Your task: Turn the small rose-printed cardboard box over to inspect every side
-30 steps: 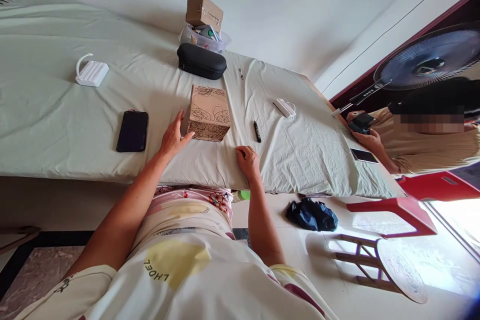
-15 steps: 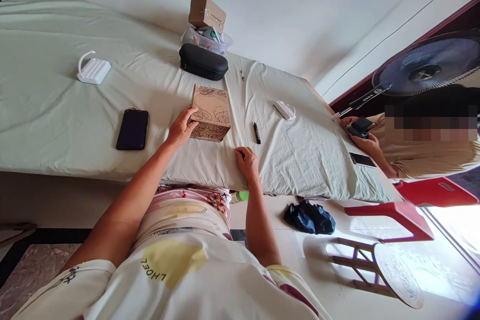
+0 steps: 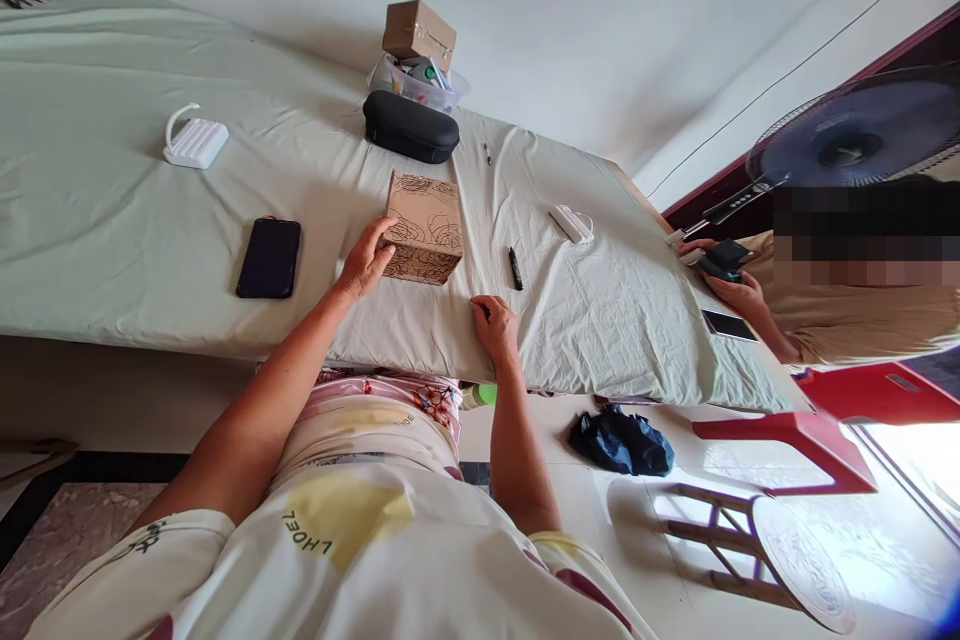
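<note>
A brown cardboard box with a dark swirl pattern lies on the pale green cloth of the table. My left hand grips the box at its near left corner, thumb and fingers wrapped on it. My right hand rests on the cloth near the table's front edge, fingers curled down, with nothing visible in it. A black marker lies just beyond my right hand, to the right of the box.
A black phone lies left of the box, a white ridged gadget farther left. Behind are a black case, a plastic tub with a plain carton. Another person sits at right with a phone; red stools and a fan stand there.
My left hand moved from beside the box onto its near left corner and closed on it. My right hand stayed put. The view shifted slightly.
</note>
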`<move>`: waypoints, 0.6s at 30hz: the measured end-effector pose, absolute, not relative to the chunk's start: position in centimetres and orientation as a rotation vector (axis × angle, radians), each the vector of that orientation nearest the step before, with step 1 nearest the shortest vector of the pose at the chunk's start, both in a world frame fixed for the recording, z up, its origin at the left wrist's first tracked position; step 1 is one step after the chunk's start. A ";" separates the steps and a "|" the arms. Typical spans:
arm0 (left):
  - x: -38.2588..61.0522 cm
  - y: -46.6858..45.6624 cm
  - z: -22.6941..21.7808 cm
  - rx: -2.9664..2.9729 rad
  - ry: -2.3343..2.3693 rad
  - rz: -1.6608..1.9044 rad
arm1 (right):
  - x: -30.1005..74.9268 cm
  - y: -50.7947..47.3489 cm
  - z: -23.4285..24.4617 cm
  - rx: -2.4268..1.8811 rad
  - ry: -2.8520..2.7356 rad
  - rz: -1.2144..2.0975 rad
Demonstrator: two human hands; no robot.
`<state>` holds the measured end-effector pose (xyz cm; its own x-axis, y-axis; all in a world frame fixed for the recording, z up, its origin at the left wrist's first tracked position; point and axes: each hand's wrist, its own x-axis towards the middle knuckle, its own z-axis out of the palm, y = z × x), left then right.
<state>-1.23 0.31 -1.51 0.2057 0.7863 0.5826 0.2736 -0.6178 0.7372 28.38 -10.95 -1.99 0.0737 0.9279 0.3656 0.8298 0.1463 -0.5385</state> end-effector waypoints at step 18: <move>-1.1 0.1 -3.2 2.035 0.963 1.419 | 35.4 -1.2 -1.5 -1.929 -1.410 -0.070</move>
<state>-1.12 0.15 -3.16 0.2167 0.7684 0.6022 0.2755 -0.6399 0.7174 35.40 -1.23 -1.52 0.3960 0.8041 0.4434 0.8438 -0.1283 -0.5211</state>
